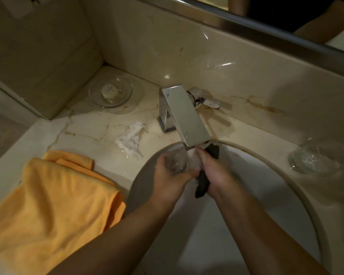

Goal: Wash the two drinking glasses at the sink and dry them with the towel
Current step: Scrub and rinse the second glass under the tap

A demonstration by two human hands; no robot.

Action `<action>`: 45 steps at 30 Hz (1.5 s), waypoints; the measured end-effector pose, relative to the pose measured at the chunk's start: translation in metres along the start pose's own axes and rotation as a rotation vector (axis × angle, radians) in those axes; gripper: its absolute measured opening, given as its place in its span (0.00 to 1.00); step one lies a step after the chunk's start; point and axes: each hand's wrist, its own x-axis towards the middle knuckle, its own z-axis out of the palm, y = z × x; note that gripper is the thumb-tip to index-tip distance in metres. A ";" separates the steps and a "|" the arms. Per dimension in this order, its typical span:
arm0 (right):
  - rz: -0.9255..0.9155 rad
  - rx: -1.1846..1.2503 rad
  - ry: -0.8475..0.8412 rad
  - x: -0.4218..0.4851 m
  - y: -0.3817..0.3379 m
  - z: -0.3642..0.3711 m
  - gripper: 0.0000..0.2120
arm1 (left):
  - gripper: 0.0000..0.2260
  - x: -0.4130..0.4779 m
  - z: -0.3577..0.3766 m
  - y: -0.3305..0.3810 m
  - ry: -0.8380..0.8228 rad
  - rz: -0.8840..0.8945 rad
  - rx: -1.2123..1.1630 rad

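Just below the middle of the frame, both hands meet over the round white sink (276,195), under the end of the flat chrome tap (189,116). The left hand (167,175) wraps around a clear drinking glass (177,161); its fingers (161,159) curl closed around the glass wall, with the thumb reaching toward the other hand. The right hand (213,171) is closed on a black brush handle (202,184), whose lower end sticks out below the palm and whose upper end shows dark beside the tap's tip. The fingers of this hand are pressed together around the handle, close against the mouth of the glass. Motion blur and running water hide the brush head, so I cannot tell how deep it sits in the glass.

The second glass (314,159) rests on the marble worktop (91,128) at the right edge of the frame, just beside the sink's rim and well apart from the hands; whether it is upright or on its side is unclear.

The orange towel (54,199) lies crumpled on the worktop at the lower left, its edge near the sink. A wad of white tissue (131,139) lies between the towel and the tap. A glass dish (110,93) with a round soap sits in the corner at upper left.
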 end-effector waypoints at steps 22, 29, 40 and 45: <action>-0.423 -0.784 -0.157 -0.066 -0.010 -0.011 0.14 | 0.16 0.029 -0.009 0.031 -0.331 -0.466 -0.201; -0.602 -1.480 -0.534 -0.058 -0.019 -0.020 0.14 | 0.09 0.027 -0.015 0.013 -0.237 -0.479 -0.191; -0.829 -1.646 -0.493 -0.054 -0.005 -0.022 0.17 | 0.16 0.031 -0.016 0.004 -0.182 -0.450 -0.244; -0.875 -1.352 -0.252 -0.072 -0.024 -0.030 0.15 | 0.17 0.024 -0.011 -0.008 -0.253 -0.644 -0.619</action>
